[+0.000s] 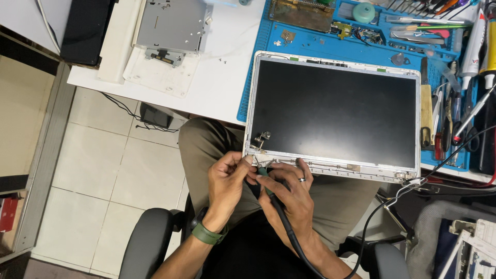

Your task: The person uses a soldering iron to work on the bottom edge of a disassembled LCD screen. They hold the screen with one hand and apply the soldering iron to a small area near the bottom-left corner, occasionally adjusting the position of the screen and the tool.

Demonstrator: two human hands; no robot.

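I see my right hand pinching a green-tipped tool at the laptop screen's near-left corner. My left hand pinches something tiny there. I think a steady touch comes next.

You're sitting in an electronics repair workshop — a white desk carries a blue repair mat crowded with screwdrivers and tweezers. A stripped laptop screen and a loose metal drive lie there too.

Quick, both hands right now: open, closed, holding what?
Left hand: closed, fingertips pinching something small at the laptop screen panel lower-left corner; what, cannot be told.
Right hand: closed on the green-tipped corded tool.
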